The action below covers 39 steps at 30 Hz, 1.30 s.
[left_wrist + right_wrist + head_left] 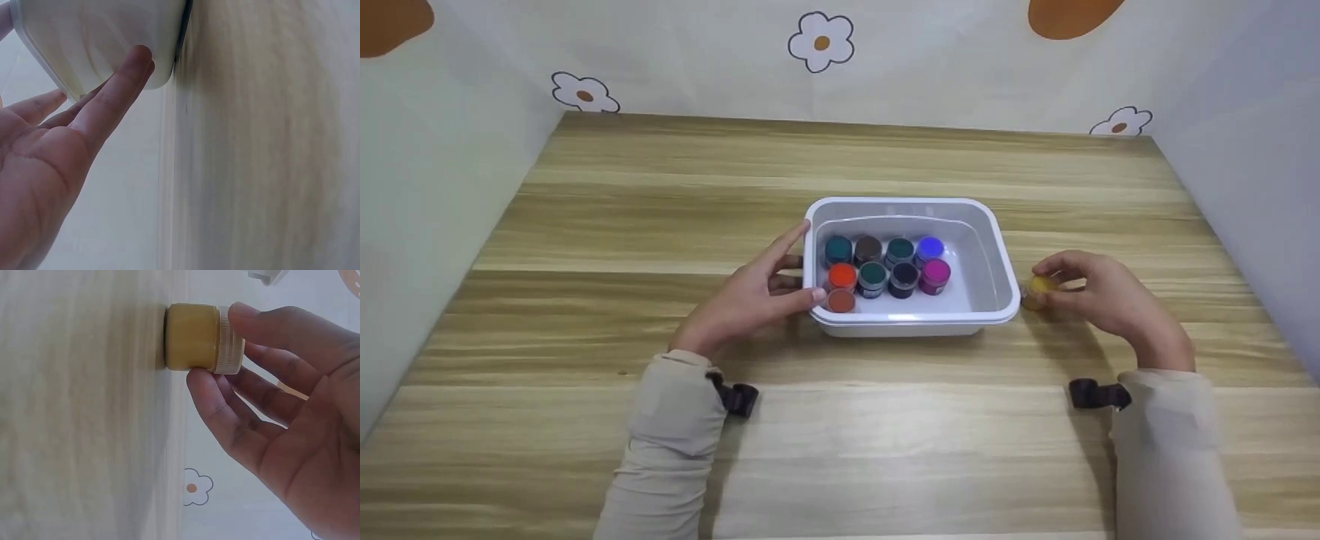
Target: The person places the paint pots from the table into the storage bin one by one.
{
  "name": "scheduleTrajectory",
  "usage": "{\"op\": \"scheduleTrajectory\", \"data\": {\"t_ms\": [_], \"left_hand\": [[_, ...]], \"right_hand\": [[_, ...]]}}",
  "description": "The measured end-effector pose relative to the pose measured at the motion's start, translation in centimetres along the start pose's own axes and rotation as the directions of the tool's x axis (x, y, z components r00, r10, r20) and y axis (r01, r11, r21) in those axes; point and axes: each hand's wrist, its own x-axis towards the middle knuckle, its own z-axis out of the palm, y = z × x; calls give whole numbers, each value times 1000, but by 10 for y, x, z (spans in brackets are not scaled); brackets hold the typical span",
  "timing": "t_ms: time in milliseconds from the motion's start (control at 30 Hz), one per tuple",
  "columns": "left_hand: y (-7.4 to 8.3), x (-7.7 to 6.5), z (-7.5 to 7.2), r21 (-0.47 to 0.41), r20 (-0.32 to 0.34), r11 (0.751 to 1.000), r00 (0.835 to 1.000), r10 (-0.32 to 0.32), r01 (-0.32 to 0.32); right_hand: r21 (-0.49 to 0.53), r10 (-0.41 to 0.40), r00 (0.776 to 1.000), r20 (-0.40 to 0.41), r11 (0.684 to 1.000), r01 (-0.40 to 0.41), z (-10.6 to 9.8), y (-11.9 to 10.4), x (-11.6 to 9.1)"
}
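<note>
Right of the white plastic basin (997,262), my right hand (1114,300) pinches a small jar of yellow paint (192,336) between thumb and fingers. In the right wrist view the thumb lies on its clear lid (229,340), and the jar's base is at the tabletop. My left hand (746,304) rests on the basin's left side with straight fingers, the thumb on the rim and fingertips (138,59) against the outer wall. Inside the basin stand several paint jars, among them an orange jar (842,276), a magenta jar (935,275) and a blue-violet jar (930,249).
Wood-grain tabletop (885,435) surrounds the basin. Pale fabric with printed flowers (821,43) hangs behind the table and pale walls flank it. The jars stand toward the basin's left and middle, with bare basin floor (967,292) at their right.
</note>
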Motion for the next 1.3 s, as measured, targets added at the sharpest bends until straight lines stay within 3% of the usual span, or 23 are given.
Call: {"op": "scheduleTrajectory", "data": {"t_ms": [267, 367, 633, 767, 933, 1067, 1300], "left_hand": [[0, -1, -1, -51, 16, 999, 1000, 2, -1], [1, -1, -1, -7, 3, 1000, 1000, -10, 10], [1, 0, -2, 16, 2, 1000, 1000, -7, 7], [2, -1, -2, 20, -2, 1000, 1000, -12, 12], [2, -2, -1, 18, 2, 1000, 1000, -11, 11], [2, -2, 0, 13, -3, 1000, 1000, -13, 13], [2, -1, 0, -17, 5, 1000, 1000, 15, -15]], "right_hand": [[0, -59, 990, -127, 998, 60, -11, -6, -8], [13, -86, 979, -182, 996, 90, -18, -18, -13], [72, -231, 929, -289, 963, 261, -22, -60, -12], [82, -282, 929, -238, 948, 309, -14, -81, -3], [72, -305, 948, -94, 947, 312, 4, -102, 11], [69, -315, 949, 8, 947, 314, 22, -114, 22], [34, -379, 918, 117, 925, 378, 51, -130, 36]]}}
